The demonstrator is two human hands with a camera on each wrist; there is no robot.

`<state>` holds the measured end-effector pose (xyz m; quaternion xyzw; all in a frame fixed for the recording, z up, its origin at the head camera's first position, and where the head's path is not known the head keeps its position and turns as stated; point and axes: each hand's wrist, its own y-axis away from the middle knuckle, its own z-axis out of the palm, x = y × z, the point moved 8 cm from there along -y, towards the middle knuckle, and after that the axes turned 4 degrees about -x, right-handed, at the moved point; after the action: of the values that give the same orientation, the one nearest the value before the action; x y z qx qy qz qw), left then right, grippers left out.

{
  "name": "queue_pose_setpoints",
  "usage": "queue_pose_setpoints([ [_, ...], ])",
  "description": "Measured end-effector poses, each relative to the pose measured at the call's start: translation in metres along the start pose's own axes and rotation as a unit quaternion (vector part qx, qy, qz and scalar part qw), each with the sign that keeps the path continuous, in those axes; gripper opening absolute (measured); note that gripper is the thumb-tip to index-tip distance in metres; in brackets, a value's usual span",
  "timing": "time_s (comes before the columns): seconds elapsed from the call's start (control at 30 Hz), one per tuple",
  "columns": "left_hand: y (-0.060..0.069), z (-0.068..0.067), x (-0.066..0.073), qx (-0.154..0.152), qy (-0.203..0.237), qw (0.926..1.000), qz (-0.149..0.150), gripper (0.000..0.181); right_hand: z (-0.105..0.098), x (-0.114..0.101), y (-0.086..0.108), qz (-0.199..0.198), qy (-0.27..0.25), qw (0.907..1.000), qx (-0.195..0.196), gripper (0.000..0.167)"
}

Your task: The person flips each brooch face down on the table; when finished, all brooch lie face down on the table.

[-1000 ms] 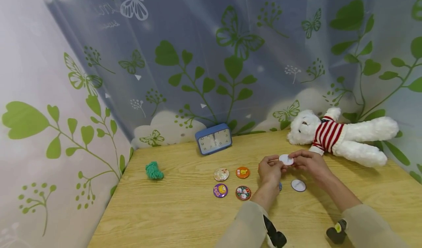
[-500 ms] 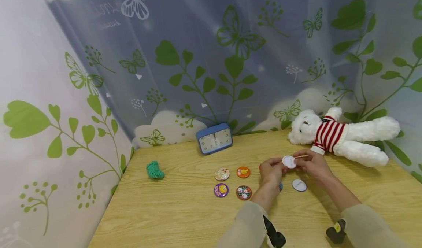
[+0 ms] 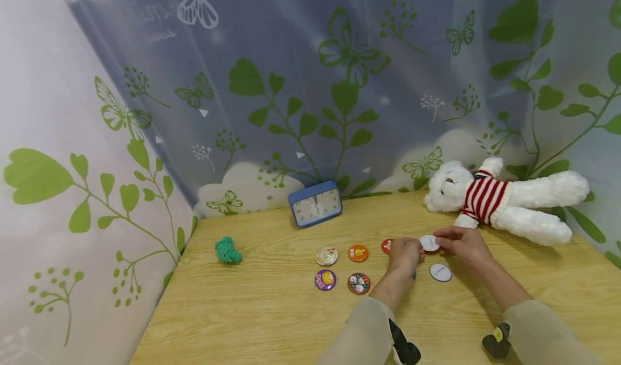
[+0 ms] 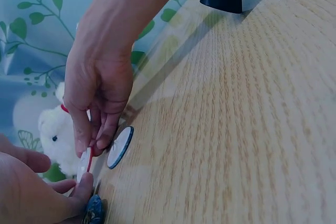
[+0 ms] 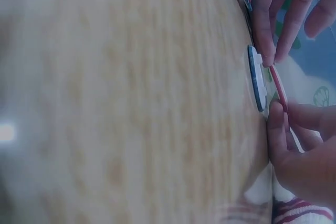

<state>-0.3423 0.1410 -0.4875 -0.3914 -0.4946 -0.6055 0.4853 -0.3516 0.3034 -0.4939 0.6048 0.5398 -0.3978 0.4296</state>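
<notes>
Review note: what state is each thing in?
Held badge: white back up
Left hand: holding that badge
Right hand: holding that badge
Blue-rimmed badge: back up
Cream badge: face up
Orange badge: face up
Purple badge: face up
Red-and-green badge: face up
Red badge: face up, partly hidden
Blue badge: partly hidden
Clock: standing
White bear: lying down
Green yarn: bundled

Soft, even light lies over the counter [image 3: 242, 311]. Past its left edge the side curtain [image 3: 43, 95] looks pale and bright; behind its back edge the rear curtain [image 3: 286, 25] is dimmer, faintly sheened. Print on the pale disc [image 3: 429, 243] is too small to read. The left wrist view is cool and dusky, a soft shadow streaking the counter; the right's wood grain blurs in haze, with white glare [image 5: 6, 132] at the view's left border.
</notes>
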Motion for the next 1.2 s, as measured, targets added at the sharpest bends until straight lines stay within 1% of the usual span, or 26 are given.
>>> queue_pose_setpoints([
  [0.17, -0.002, 0.0, -0.001, 0.004, -0.02, 0.9997, -0.009, 0.016, -0.001, 0.002, -0.002, 0.009, 0.003, 1.0, 0.0, 0.034],
  [0.27, -0.002, 0.0, -0.001, 0.0, -0.035, 0.9993, -0.011, 0.015, -0.001, 0.003, -0.003, 0.01, 0.006, 0.9999, 0.0, 0.033],
  [0.5, -0.001, 0.001, 0.002, -0.007, -0.034, 0.9994, -0.011, 0.008, 0.001, 0.0, -0.004, 0.0, 0.012, 0.9999, 0.003, 0.034],
  [0.6, 0.0, 0.001, 0.003, -0.006, -0.038, 0.9992, -0.008, 0.009, 0.001, 0.001, -0.003, 0.014, 0.011, 0.9998, 0.002, 0.035],
  [0.73, 0.002, 0.0, 0.006, -0.012, -0.055, 0.9984, 0.003, 0.01, 0.002, 0.001, -0.003, 0.037, -0.008, 0.9992, -0.011, 0.041],
  [0.83, 0.003, 0.0, 0.009, -0.014, -0.066, 0.9976, 0.013, 0.009, 0.005, -0.001, -0.002, 0.044, -0.031, 0.9982, -0.028, 0.044],
  [0.93, 0.002, 0.0, 0.01, -0.013, -0.063, 0.9978, 0.015, 0.008, 0.006, -0.003, -0.001, 0.05, -0.05, 0.9968, -0.037, 0.046],
  [1.03, 0.0, 0.0, 0.008, -0.019, -0.063, 0.9976, 0.021, 0.008, 0.005, -0.004, 0.001, 0.054, -0.058, 0.9961, -0.04, 0.047],
  [1.1, -0.001, 0.0, 0.008, -0.022, -0.07, 0.9968, 0.032, 0.009, 0.005, -0.005, 0.001, 0.055, -0.06, 0.9958, -0.042, 0.047],
  [1.2, -0.001, 0.0, 0.008, -0.025, -0.072, 0.9966, 0.032, 0.01, 0.005, -0.004, 0.001, 0.057, -0.062, 0.9954, -0.046, 0.048],
])
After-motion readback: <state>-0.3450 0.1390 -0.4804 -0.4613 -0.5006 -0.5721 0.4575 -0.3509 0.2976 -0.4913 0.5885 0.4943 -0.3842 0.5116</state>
